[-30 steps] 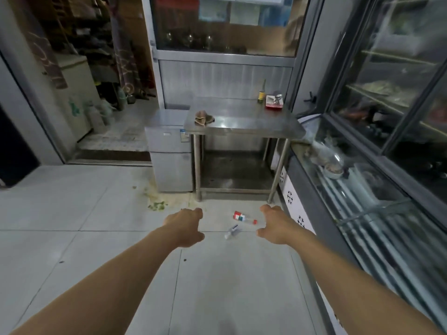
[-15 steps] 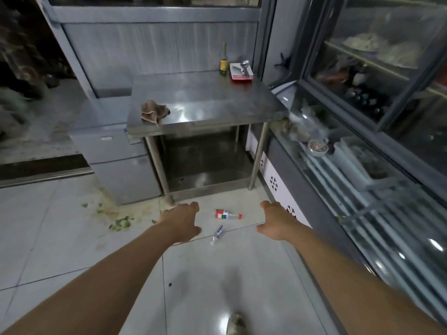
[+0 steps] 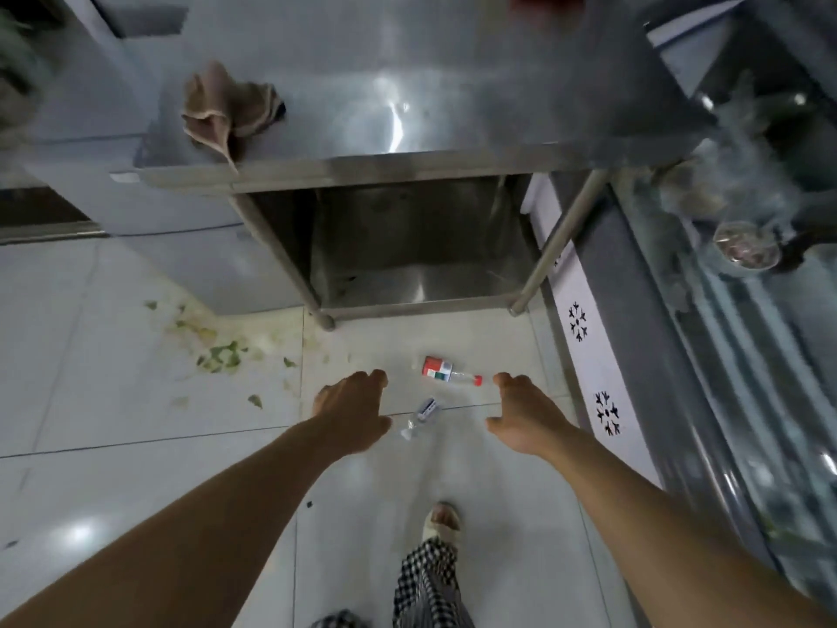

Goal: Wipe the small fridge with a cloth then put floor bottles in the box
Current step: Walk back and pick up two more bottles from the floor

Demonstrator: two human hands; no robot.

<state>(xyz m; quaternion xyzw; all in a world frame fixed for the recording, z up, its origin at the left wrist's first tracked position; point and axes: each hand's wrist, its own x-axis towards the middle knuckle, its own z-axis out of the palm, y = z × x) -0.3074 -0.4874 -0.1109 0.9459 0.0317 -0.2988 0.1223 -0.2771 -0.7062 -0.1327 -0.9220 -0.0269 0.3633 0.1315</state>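
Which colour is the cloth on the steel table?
Brownish-tan, seen in the head view: cloth on table.

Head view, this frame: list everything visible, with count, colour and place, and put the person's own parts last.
cloth: 1, brownish, crumpled at the steel table's front left corner, one tip hanging over the edge
steel table: 1, silver, ahead, with a lower shelf
small fridge: 1, grey, left of the table
red-labelled bottle: 1, clear with red cap, lying on the floor between the hands
small clear bottle: 1, lying on the floor, nearer the person
green scraps: several, on the floor by the fridge
display case: 1, glass, along the right
bowl: 1, inside the case
foot: 1, in a pale sandal, below checked trousers
left hand: empty, fingers loose
right hand: empty, fingers loose
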